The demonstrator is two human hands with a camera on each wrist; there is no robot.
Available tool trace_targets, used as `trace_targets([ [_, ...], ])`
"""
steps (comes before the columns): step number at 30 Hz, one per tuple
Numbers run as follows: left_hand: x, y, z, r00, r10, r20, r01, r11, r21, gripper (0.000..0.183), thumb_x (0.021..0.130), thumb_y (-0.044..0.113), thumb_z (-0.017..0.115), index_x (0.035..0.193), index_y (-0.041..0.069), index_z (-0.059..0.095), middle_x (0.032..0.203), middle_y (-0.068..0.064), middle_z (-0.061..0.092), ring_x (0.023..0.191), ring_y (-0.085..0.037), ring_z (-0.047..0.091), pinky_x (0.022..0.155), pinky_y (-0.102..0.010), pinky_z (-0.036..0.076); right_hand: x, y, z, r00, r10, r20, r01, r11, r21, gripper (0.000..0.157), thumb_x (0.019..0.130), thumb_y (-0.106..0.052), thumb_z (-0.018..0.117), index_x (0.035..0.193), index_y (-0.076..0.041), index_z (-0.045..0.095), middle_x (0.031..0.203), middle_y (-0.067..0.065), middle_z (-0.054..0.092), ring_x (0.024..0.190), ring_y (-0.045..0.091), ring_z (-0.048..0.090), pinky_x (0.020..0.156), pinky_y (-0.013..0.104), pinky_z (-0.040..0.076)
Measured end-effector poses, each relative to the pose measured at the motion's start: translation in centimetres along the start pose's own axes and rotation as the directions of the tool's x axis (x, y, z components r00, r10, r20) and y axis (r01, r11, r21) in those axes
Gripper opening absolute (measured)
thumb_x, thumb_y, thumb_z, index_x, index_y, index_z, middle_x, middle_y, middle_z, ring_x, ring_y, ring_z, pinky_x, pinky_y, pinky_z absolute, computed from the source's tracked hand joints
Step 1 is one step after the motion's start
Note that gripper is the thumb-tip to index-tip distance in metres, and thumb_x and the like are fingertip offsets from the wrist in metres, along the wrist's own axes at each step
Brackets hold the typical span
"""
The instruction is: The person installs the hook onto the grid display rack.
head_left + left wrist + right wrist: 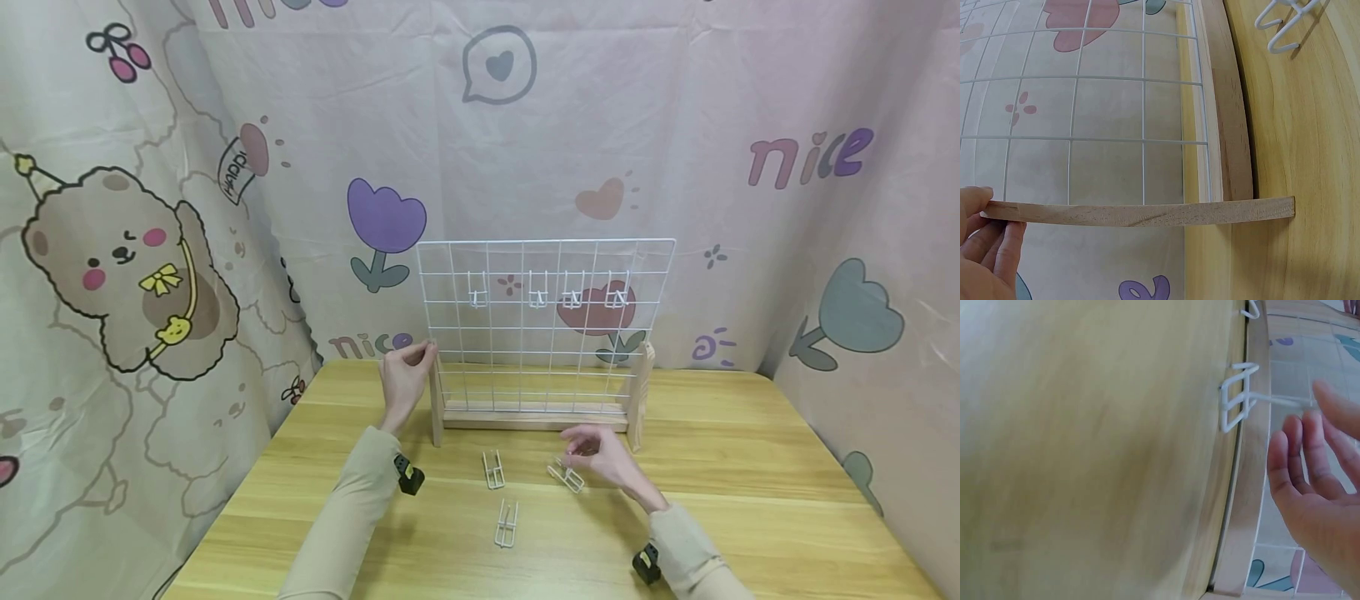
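Note:
A white wire grid panel [547, 241] stands upright in a wooden stand. My left hand [405, 379] pinches the top of the stand's left wooden upright [1147, 214] between thumb and fingers. In front of the stand's right part, my right hand [600, 457] pinches a white wire hook [1235, 400] by its straight prong, the looped frame pointing away from the fingertips. Two similar hooks lie on the table, one nearer the stand [493, 473] and another closer to me [506, 527]. Several hooks [537, 300] hang in a row on the grid's upper part.
The wood-grain table [750, 467] spreads out around the stand. A wooden crossbar [532, 422] joins the two uprights at the bottom. Behind and beside the table hangs a printed curtain [600, 125]. Each wrist carries a small black camera.

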State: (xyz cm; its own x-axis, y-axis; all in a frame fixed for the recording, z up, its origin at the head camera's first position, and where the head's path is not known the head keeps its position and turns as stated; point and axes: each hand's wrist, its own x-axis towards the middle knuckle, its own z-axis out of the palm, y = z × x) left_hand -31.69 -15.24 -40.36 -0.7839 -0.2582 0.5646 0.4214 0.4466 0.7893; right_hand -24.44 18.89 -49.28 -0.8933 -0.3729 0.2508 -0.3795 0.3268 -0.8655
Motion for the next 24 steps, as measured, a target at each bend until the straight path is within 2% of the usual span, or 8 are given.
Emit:
trace_targets([
  [3,0.0,0.1,0.0,1.0,-0.002,0.007,0.002,1.0,-0.007,0.024,0.091,0.014,0.075,0.108,-0.002,0.076,0.102,-0.021,0.077,0.091,-0.034,0.077,0.078,-0.04,0.062,-0.1,0.5,-0.2,0.997,0.034,0.069,-0.035,0.999,0.015,0.046,0.08,0.003,0.077,0.119,0.019,0.059,0.093,0.03,0.068,0.076,0.002,0.063,0.071,0.018,0.055],
  [5,0.0,0.1,0.0,1.0,-0.001,0.01,0.001,1.0,-0.008,0.024,0.091,0.013,0.075,0.108,-0.002,0.075,0.103,-0.021,0.076,0.091,-0.034,0.077,0.078,-0.038,0.062,-0.1,0.9,-0.5,0.992,0.061,0.109,-0.065,0.997,0.03,0.048,0.078,0.004,0.078,0.12,0.019,0.058,0.095,0.03,0.067,0.075,0.004,0.063,0.068,0.019,0.055],
  [10,0.0,0.0,0.1,1.0,0.0,0.01,0.0,1.0,-0.005,0.024,0.091,0.015,0.075,0.108,-0.002,0.076,0.102,-0.02,0.077,0.09,-0.033,0.077,0.072,-0.017,0.059,-0.2,1.5,-1.1,0.976,0.125,0.178,-0.139,0.988,0.067,0.046,0.076,0.007,0.077,0.115,0.018,0.057,0.096,0.027,0.064,0.075,0.009,0.062,0.067,0.02,0.055],
  [12,0.0,0.0,0.1,1.0,0.0,0.01,0.0,1.0,-0.005,0.024,0.091,0.015,0.075,0.107,-0.002,0.076,0.102,-0.02,0.077,0.089,-0.033,0.077,0.071,-0.015,0.058,-0.1,1.6,-1.3,0.972,0.13,0.196,-0.149,0.985,0.082,0.044,0.076,0.008,0.076,0.114,0.018,0.056,0.096,0.028,0.064,0.078,0.012,0.062,0.07,0.021,0.056],
  [19,0.0,0.2,0.0,1.0,-0.003,0.006,0.004,1.0,-0.007,0.023,0.09,0.014,0.075,0.107,-0.003,0.076,0.102,-0.021,0.076,0.091,-0.034,0.077,0.077,-0.036,0.063,0.2,1.6,-1.5,0.962,0.147,0.229,-0.172,0.981,0.093,0.037,0.075,0.011,0.076,0.106,0.017,0.055,0.092,0.026,0.066,0.081,0.012,0.063,0.073,0.02,0.055],
  [24,0.0,0.2,0.0,1.0,-0.006,0.003,0.006,1.0,-0.004,0.023,0.09,0.014,0.076,0.106,-0.002,0.076,0.102,-0.021,0.077,0.09,-0.034,0.077,0.077,-0.038,0.063,0.4,1.5,-1.4,0.956,0.179,0.234,-0.204,0.975,0.091,0.033,0.074,0.013,0.076,0.101,0.016,0.056,0.088,0.027,0.067,0.078,0.011,0.062,0.068,0.018,0.054],
])
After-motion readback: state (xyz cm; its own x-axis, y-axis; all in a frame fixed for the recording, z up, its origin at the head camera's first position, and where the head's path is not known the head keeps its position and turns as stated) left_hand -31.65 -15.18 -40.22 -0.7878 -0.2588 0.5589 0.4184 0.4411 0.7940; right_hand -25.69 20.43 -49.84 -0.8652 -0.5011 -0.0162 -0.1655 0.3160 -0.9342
